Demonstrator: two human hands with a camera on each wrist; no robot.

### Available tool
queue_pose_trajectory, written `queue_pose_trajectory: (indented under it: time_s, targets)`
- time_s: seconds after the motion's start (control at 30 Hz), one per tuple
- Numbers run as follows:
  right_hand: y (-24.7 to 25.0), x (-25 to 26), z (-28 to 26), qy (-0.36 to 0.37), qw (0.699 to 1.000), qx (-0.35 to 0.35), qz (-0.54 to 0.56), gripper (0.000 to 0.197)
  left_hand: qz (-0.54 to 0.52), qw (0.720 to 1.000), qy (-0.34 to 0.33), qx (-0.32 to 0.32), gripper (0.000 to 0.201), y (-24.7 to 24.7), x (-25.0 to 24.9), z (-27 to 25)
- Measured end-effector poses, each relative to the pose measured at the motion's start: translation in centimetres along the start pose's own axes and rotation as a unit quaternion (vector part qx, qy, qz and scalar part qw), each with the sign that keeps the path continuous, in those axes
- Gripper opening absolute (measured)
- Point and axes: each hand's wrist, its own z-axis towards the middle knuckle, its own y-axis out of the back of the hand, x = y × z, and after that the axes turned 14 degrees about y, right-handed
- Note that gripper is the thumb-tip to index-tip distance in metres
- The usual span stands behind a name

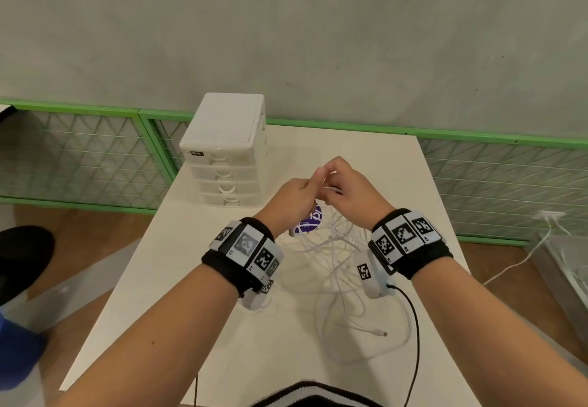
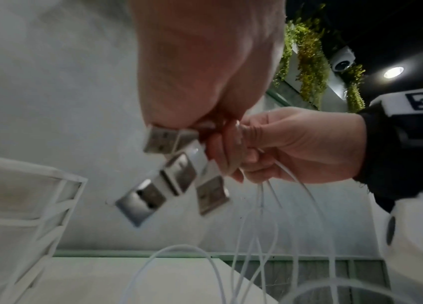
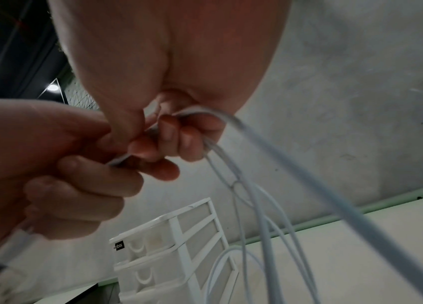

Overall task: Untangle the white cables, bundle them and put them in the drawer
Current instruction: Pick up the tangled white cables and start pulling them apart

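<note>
Both hands are raised together above the middle of the table. My left hand [image 1: 299,191] pinches a bunch of white cables just behind their USB plugs [image 2: 176,176], which stick out below its fingers. My right hand [image 1: 345,183] is right against it, fingers curled round the same cable strands [image 3: 270,185]. From the hands the white cables [image 1: 334,247] hang down in tangled loops onto the table. One loose plug end [image 1: 380,332] lies near the front. The white drawer unit [image 1: 227,155] stands at the back left, its drawers pushed in.
A round purple object [image 1: 310,220] lies on the white table [image 1: 254,343] under the hands. A black lead [image 1: 413,327] runs from my right wrist camera over the front edge. A green-framed mesh fence [image 1: 79,152] runs behind the table. Another white cable [image 1: 521,260] trails on the floor at right.
</note>
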Motion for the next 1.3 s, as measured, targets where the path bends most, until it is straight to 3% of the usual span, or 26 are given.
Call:
queue_pose_trajectory:
  time_s: [0.1, 0.2, 0.53, 0.63, 0.7, 0.8, 0.93, 1.0, 1.2, 1.3]
  targets:
    - [0.2, -0.5, -0.3, 0.006, 0.999, 0.018, 0.028, 0.018, 0.064, 0.997, 0.016, 0.030, 0.068, 0.5, -0.7, -0.4]
    - [-0.4, -2.3, -1.2, -0.015, 0.999, -0.015, 0.045, 0.019, 0.093, 0.996, 0.008, -0.013, 0.061, 1.6, -0.8, -0.2]
    - [-3.7, -5.9, -3.9, -0.119, 0.991, -0.034, 0.042, 0.003, -0.088, 0.988, -0.100, -0.079, 0.050, 1.9, -2.8, -1.8]
    - [-2.5, -5.8, -3.7, -0.118, 0.992, -0.021, 0.044, 0.022, -0.121, 0.981, -0.110, -0.101, 0.049, 2.3, -2.7, -2.1]
    - [-1.8, -5.1, -3.2, -0.087, 0.993, -0.072, 0.034, 0.038, -0.126, 0.979, -0.113, -0.110, 0.049, 2.6, -2.7, -2.1]
    - [-1.7, -3.1, -2.1, -0.005, 0.983, -0.183, 0.023, 0.020, -0.105, 0.983, -0.113, -0.100, 0.048, 2.6, -2.9, -2.2]
    - [-2.9, -2.0, -1.8, -0.024, 0.981, -0.189, 0.031, 0.025, -0.114, 0.983, -0.108, -0.097, 0.048, 2.4, -3.3, -2.5]
    - [-3.5, -2.7, -2.4, -0.059, 0.985, -0.163, 0.011, 0.026, -0.128, 0.981, -0.112, -0.096, 0.048, 2.6, -3.6, -2.8]
    - [-3.7, -4.1, -3.2, -0.154, 0.987, 0.018, -0.044, 0.026, -0.093, 0.984, -0.133, -0.068, 0.048, 2.2, -3.1, -3.3]
    - [-3.4, -4.6, -3.4, -0.175, 0.975, 0.122, -0.061, 0.068, -0.107, 0.985, -0.120, -0.062, 0.048, 2.1, -2.7, -3.3]
